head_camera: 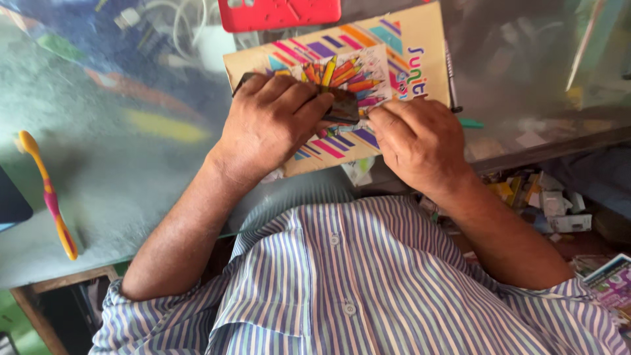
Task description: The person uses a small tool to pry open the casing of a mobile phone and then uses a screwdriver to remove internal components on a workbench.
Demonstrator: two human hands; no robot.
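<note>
My left hand (269,121) is closed around a small dark flat device (342,105), pressing it down on a tan booklet (420,59) with bright stripes and a picture of coloured pencils. My right hand (417,141) rests beside it with its fingertips pinched at the device's lower right edge; whatever is between those fingers is too small to tell. Both hands lie over the booklet's lower half, on a glass-topped table (131,171).
A red phone case (279,13) lies past the booklet's top edge. A yellow and pink toothbrush (49,194) sits at the left. A dark pen (451,75) lies along the booklet's right side. Small boxes and scraps (545,200) crowd a shelf under the right edge.
</note>
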